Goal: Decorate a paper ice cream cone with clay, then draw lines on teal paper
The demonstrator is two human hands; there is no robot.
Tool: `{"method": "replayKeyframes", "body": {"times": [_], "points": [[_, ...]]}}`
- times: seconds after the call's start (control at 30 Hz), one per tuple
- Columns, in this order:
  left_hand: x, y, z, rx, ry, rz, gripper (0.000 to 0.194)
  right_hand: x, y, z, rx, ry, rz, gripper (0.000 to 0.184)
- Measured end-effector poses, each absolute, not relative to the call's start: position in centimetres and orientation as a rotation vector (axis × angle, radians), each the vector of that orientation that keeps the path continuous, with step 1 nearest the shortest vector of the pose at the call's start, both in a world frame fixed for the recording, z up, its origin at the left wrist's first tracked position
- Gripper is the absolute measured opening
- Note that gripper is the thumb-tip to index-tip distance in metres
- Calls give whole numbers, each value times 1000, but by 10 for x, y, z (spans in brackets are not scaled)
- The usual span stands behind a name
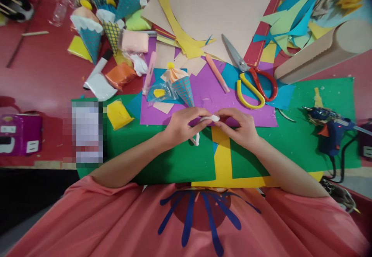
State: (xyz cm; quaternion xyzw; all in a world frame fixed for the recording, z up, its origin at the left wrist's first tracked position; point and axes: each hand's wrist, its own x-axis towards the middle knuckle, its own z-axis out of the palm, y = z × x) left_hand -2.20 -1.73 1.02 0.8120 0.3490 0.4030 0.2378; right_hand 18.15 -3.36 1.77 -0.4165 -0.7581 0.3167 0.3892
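Observation:
A strip of soft white clay (214, 118) is pinched between the fingertips of my left hand (186, 127) and my right hand (240, 127). One end of the strip hangs below my left fingers. Just beyond my left hand lies a small paper ice-cream cone (182, 86), blue with a grid, topped with peach ruffles and a yellow ball. Beside it is a clear packet holding a bit of yellow clay (159, 93). Under both hands are a purple foam sheet (203, 102) and a green foam sheet (174, 164).
Scissors (244, 69) lie open beyond my right hand, with an orange marker (217, 73) nearby. A glue gun (331, 133) sits far right, below a paper roll (322, 51). Finished cones (88, 32) and clay packets (120, 75) crowd the upper left; a phone (87, 133) lies left.

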Motion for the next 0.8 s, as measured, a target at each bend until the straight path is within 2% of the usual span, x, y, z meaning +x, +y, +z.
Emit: {"method": "replayKeyframes", "body": {"times": [0.13, 0.37, 0.57, 0.7, 0.8], "points": [[-22, -18, 10, 2213, 975, 1069, 25, 182, -34, 17, -1041, -1916, 810, 14], [-20, -15, 12, 2198, 862, 1191, 12, 181, -34, 17, -1032, -1883, 892, 23], [-21, -14, 12, 2191, 874, 1142, 17, 182, -33, 18, -1045, -1948, 777, 15], [-22, -17, 11, 2199, 941, 1098, 25, 182, -34, 18, -1082, -1935, 811, 16], [-21, -17, 12, 2194, 895, 1125, 17, 182, -36, 18, -1081, -1900, 852, 20]]}}
